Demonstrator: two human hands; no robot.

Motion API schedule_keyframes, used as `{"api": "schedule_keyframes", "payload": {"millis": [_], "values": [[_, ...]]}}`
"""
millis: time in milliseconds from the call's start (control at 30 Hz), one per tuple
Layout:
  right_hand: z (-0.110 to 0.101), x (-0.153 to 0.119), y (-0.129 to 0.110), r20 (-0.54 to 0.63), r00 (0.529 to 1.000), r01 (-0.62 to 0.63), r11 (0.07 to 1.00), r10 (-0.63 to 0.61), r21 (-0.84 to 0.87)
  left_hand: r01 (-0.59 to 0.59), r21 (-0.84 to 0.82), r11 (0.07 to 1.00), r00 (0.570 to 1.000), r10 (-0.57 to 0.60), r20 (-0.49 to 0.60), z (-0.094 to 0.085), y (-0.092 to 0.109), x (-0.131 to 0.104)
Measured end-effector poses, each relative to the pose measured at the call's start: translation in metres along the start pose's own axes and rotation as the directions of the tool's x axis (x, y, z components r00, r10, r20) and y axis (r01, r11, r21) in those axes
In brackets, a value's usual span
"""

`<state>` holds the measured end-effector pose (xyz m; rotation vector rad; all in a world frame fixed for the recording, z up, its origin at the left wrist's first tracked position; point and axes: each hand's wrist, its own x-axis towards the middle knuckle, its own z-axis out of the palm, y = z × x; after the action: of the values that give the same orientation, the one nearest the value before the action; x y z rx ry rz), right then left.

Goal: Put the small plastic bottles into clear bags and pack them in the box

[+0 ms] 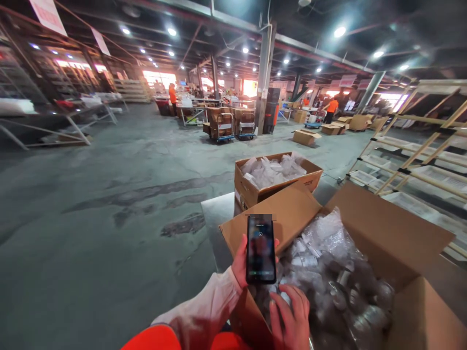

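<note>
My left hand (240,262) is wrapped round a black smartphone (260,250), holding it upright with its dark screen facing me. Below and to the right of the phone, my right hand (291,313) has its fingers apart and slightly bent, with nothing in them. Beneath both hands stands an open cardboard box (386,233), flaps spread. Clear plastic and bubble-wrap packages (328,277) fill it; what they wrap is hard to make out.
Behind the open box stands a second carton (251,194) of wrapped packages. A rack (412,165) with white trays is at right. Farther off are loaded trolleys (221,126), a pillar (265,78) and people in orange (331,107).
</note>
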<state>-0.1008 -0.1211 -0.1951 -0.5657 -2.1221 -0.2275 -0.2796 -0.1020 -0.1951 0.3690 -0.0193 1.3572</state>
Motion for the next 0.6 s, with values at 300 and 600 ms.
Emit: {"api": "schedule_keyframes", "payload": {"millis": [300,600], "values": [[-0.003,0.003,-0.007,0.005,1.0,-0.024,0.998,0.024,-0.054,0.076,-0.068,0.995,0.995,-0.08,-0.055,0.008,-0.008,-0.002],[0.0,0.003,-0.01,0.102,0.994,0.036,0.992,-0.023,-0.124,0.082,-0.06,0.995,0.995,-0.085,-0.044,-0.002,-0.007,0.001]]}}
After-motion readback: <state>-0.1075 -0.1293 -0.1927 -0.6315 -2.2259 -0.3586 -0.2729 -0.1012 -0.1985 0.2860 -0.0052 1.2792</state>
